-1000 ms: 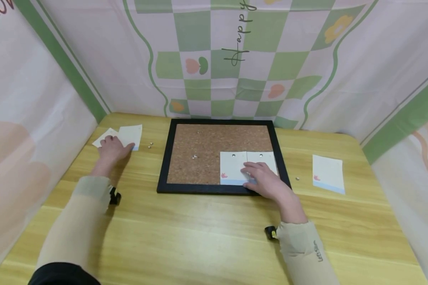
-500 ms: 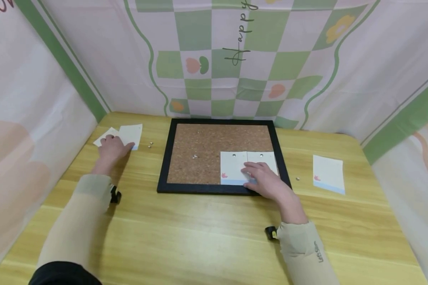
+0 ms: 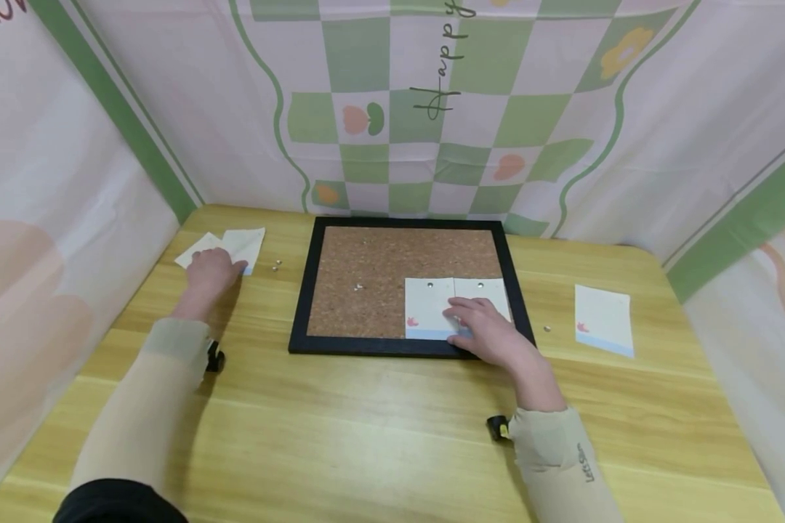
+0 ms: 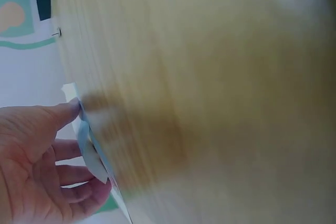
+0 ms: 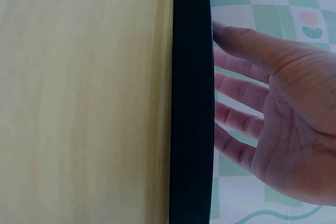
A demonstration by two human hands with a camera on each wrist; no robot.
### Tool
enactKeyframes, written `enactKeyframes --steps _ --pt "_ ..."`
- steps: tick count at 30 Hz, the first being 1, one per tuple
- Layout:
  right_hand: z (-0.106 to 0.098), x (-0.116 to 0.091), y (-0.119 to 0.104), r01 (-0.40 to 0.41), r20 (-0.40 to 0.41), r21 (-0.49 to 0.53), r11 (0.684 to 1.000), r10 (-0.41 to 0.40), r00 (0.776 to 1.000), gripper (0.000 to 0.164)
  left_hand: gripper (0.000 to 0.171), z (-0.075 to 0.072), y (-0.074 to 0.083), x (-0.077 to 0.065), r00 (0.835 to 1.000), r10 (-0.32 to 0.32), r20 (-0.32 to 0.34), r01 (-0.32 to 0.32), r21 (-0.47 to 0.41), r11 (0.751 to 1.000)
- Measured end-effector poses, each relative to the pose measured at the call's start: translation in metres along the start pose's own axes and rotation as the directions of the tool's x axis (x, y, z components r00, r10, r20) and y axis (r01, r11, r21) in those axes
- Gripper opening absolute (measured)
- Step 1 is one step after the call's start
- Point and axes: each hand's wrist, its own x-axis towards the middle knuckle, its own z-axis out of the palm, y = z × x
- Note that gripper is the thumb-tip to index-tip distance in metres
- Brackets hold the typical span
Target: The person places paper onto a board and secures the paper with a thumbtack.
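Observation:
At the table's far left, my left hand (image 3: 211, 274) is over two white paper cards (image 3: 245, 245) that lie side by side, partly overlapped by its fingers. In the left wrist view, a card (image 4: 92, 156) with a light blue band bows up between thumb and curled fingers, pinched there. My right hand (image 3: 487, 333) rests its spread fingers on the right one of two cards (image 3: 427, 305) lying on a cork board (image 3: 373, 312). A silver pushpin (image 3: 480, 285) sits at the top of each of these cards. The right wrist view shows fingertips hidden behind the board's black frame (image 5: 191, 98).
A loose card (image 3: 603, 318) with a pink print and blue band lies to the right, beside a single pin (image 3: 547, 329). Small pins (image 3: 277, 265) lie between the left cards and the board. More pins (image 3: 358, 287) are on the cork. A patterned cloth (image 3: 412, 145) stands behind the table.
My left hand has shifted slightly, and the cards under it have moved a little to the right. The right hand has kept its place on the board.

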Motion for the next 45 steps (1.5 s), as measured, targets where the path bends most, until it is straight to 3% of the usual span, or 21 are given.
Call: enactKeyframes --steps 5,11,17,24,29,34,40,45 --pt "0.001 0.0 0.0 0.002 0.003 -0.004 1.0 -0.002 1.0 0.045 0.057 -0.001 0.0 0.002 1.0 0.01 -0.021 -0.01 -0.022 1.0" --pt "0.0 0.001 0.0 -0.002 0.007 -0.001 1.0 0.002 1.0 0.046 0.049 -0.002 -0.001 0.003 0.995 0.035 -0.097 -0.042 -0.072 0.996" --pt "0.001 0.001 0.0 0.002 0.002 -0.007 1.0 -0.001 1.0 0.045 0.059 -0.004 0.002 0.002 0.995 -0.021 -0.095 0.008 -0.132 0.991" --pt "0.001 0.001 -0.001 0.01 -0.003 -0.001 1.0 -0.01 1.0 0.045 0.091 -0.002 0.001 0.007 0.992 -0.062 -0.112 0.019 -0.346 0.938" --pt "0.001 0.001 -0.001 0.004 -0.001 0.0 1.0 -0.004 1.0 0.046 0.094 0.001 -0.001 0.014 0.993 -0.062 -0.101 0.014 -0.417 0.909" --pt "0.002 0.002 -0.001 0.011 -0.003 -0.002 1.0 -0.011 1.0 0.045 0.072 0.007 -0.003 0.016 0.994 -0.056 -0.098 0.015 -0.375 0.927" --pt "0.003 0.001 0.001 0.015 -0.006 -0.008 1.0 -0.015 1.0 0.045 0.048 0.002 -0.003 0.01 0.982 -0.021 -0.188 -0.029 -0.258 0.966" --pt "0.003 0.001 0.002 0.017 -0.008 -0.008 1.0 -0.017 1.0 0.045 0.041 -0.008 -0.001 0.007 0.971 -0.014 -0.237 -0.046 -0.244 0.969"
